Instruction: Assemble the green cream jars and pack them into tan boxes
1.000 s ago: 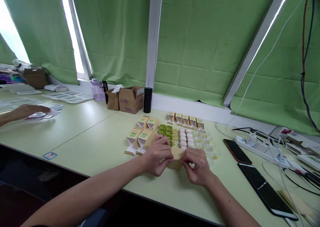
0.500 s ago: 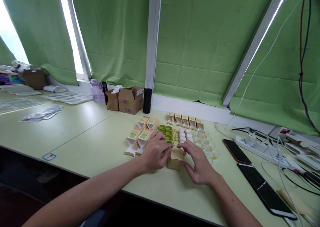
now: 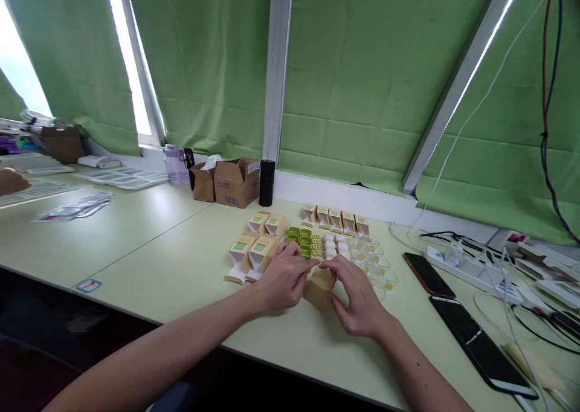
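A small brown cardboard box (image 3: 319, 289) stands slightly turned on the table before me, between both hands. My right hand (image 3: 357, 297) grips it, thumb on the near right side and fingertips at the top edge. My left hand (image 3: 284, 279) is against the left side, fingers curled and the index finger stretched across the top edge. Just behind are green cups (image 3: 299, 241), small tan pieces (image 3: 316, 244), pale pink-white pieces (image 3: 335, 246) and clear plastic pieces with yellow centres (image 3: 374, 258). Open boxes with green labels (image 3: 259, 249) stand to the left.
More open boxes (image 3: 335, 220) line up at the back. Two phones (image 3: 480, 342) and a power strip (image 3: 471, 273) with cables lie right. Cartons (image 3: 236, 182), a black cylinder (image 3: 267, 182) and a purple bottle (image 3: 176, 164) stand by the wall. Another person's hand (image 3: 12, 181) shows far left.
The small box has turned and tilted a little between my hands. My left index finger has straightened rightward over its top. Another person's hand has come into view at the far left.
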The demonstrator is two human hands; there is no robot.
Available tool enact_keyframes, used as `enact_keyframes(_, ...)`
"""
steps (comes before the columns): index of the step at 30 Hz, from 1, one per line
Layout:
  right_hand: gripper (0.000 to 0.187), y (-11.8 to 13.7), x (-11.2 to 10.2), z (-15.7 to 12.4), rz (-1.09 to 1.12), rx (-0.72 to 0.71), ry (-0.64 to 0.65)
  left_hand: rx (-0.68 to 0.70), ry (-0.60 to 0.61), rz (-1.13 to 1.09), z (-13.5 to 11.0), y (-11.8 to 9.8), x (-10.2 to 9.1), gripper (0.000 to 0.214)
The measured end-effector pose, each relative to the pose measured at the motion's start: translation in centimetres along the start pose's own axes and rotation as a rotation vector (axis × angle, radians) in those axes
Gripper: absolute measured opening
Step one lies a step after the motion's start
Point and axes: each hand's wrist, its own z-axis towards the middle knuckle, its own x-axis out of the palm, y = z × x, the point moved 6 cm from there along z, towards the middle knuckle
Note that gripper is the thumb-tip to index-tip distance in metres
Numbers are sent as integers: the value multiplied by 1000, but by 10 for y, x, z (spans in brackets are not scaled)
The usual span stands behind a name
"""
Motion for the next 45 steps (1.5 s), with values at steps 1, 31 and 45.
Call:
enact_keyframes(1,53,0,0,0,1,2,-1,-2,13,8,0,0,1,46)
enact_keyframes(31,52,-26,-10,2,-359,219,-218,160,-204,-88,-5,-8,-13,14)
enact_keyframes(45,49,-32,-23,-4,-307,277,-439,205,318,158,27,-41,0,63)
